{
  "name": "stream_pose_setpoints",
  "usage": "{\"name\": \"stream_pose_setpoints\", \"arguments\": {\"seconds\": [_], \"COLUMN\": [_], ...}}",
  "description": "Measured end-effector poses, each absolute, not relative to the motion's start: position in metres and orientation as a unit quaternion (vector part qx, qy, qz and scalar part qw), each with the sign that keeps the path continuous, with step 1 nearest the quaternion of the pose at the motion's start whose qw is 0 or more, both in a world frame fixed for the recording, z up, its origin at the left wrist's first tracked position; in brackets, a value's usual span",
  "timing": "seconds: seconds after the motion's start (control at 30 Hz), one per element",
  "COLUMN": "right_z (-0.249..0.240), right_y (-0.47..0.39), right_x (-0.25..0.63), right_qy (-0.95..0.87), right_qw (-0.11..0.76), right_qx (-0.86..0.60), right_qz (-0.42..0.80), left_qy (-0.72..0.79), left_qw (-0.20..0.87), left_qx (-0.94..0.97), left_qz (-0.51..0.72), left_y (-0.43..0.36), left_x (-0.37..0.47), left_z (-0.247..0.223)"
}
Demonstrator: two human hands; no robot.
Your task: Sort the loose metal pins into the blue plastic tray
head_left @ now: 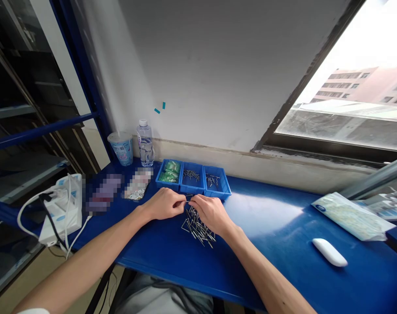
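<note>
My left hand [167, 204] is closed, its fingertips pinching one end of a thin metal pin [187, 201]. The other end lies at the closed fingertips of my right hand [210, 211]. Below and between the hands, a loose pile of metal pins [200, 231] lies on the blue table, partly covered by my right hand. Just beyond the hands stand three joined blue bins: the left bin [158, 177] holds green-and-clear packets, while the middle bin [192, 190] and the right bin [225, 185] hold small metal pieces.
A water bottle [145, 146] and a paper cup [121, 149] stand at the back left. Power strip [63, 209] and cables lie left, beside two blurred items. On the right are a white mouse [329, 252] and a plastic packet [352, 216]. The wall [198, 78] rises behind.
</note>
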State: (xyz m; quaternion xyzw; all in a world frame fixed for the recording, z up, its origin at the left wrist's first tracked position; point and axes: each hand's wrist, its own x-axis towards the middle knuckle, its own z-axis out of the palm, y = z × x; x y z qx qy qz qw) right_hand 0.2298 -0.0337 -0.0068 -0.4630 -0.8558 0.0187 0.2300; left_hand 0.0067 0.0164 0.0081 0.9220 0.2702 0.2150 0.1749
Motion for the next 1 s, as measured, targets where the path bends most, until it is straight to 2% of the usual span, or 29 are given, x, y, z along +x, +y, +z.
{"name": "stream_pose_setpoints", "arguments": {"seconds": [0.4,0.63,1.0], "right_z": [-0.0061,-0.0028,-0.0048], "right_y": [-0.0345,-0.0362,-0.0354], "right_x": [0.2287,0.2266,0.2245], "right_qy": [-0.849,-0.859,-0.857], "right_qw": [0.236,0.23,0.22], "right_qx": [-0.472,-0.457,-0.466], "right_qz": [0.04,-0.002,-0.002], "left_qy": [0.275,0.278,0.276], "left_qw": [0.177,0.172,0.164], "left_qx": [0.922,0.922,0.925], "left_qz": [0.209,0.207,0.203], "left_y": [0.017,0.0171,0.0159], "left_x": [0.0062,0.0059,0.0072], "left_z": [0.0063,0.005,0.0047]}}
